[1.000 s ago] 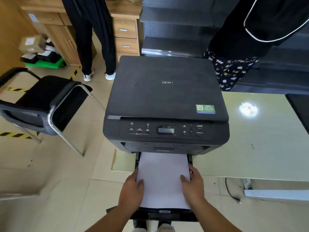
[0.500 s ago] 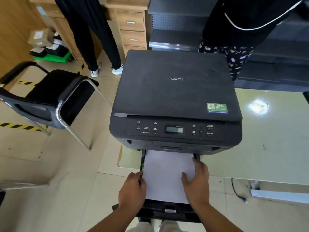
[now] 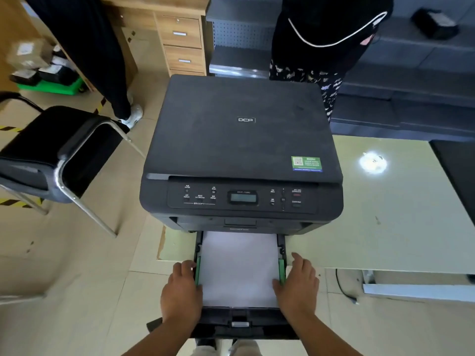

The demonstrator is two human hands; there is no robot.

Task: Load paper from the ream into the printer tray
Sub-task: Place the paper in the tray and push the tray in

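A black DCP printer (image 3: pixel 241 140) stands at the left end of a pale green table (image 3: pixel 385 227). Its black paper tray (image 3: pixel 240 322) is pulled out toward me over the table edge. A white stack of paper (image 3: pixel 239 268) lies flat inside it between two green side guides. My left hand (image 3: pixel 181 286) clasps the tray's left wall at the green guide. On the opposite wall, my right hand (image 3: pixel 298 283) has its thumb at the paper's edge and its fingers outside the wall. No ream is in view.
A black chair with a metal frame (image 3: pixel 64 155) stands on the floor to the left. Two people stand behind the printer, one by a wooden drawer unit (image 3: pixel 182 44), one by dark shelving (image 3: pixel 411 86). A cable (image 3: pixel 344 289) hangs under the table.
Both hands have slid off the top of the paper outward to the tray's side walls and green guides. The paper now lies flat in the tray.
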